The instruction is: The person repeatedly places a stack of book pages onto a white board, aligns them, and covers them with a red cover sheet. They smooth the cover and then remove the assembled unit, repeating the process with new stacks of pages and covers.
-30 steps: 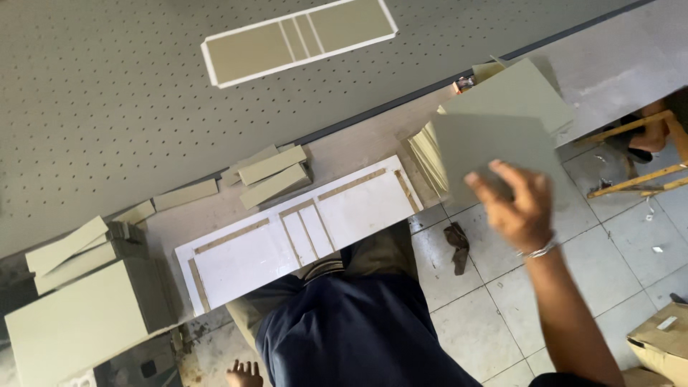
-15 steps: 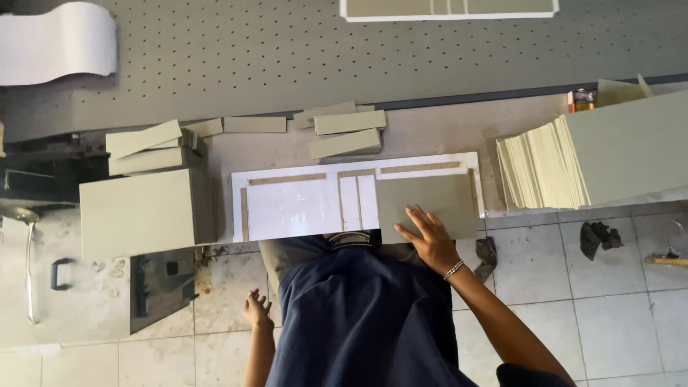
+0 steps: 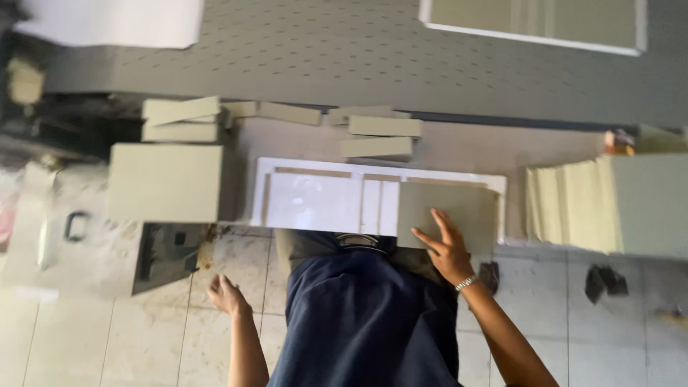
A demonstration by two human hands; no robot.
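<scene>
Pressing flat grey card point(image 3: 448, 208) onto glossy white template point(image 3: 315, 201), right hand point(image 3: 448, 251) fingers spread, left hand point(image 3: 228, 295) loosely open

board under the right hand point(image 3: 450, 252): a grey-green board point(image 3: 444, 211), plain and unpatterned
sheet beneath that board: a glossy white sheet point(image 3: 315, 204) with thin grey-green strips set along it
stack to the right of the right hand: pale grey-green boards point(image 3: 609, 204), edges seen as cream-toned bands
small pieces beyond the right hand: grey-green offcuts point(image 3: 380, 136), no pattern seen
surface farther beyond: a grey tabletop point(image 3: 322, 50) dotted with rows of small dark holes
below the left hand point(image 3: 228, 295): pale beige floor tiles point(image 3: 143, 337) crossed by darker joint lines (slightly blurred)
wrist of the right hand: a silver-coloured bracelet point(image 3: 466, 283)
clothing between the hands: dark blue fabric point(image 3: 365, 322)
</scene>
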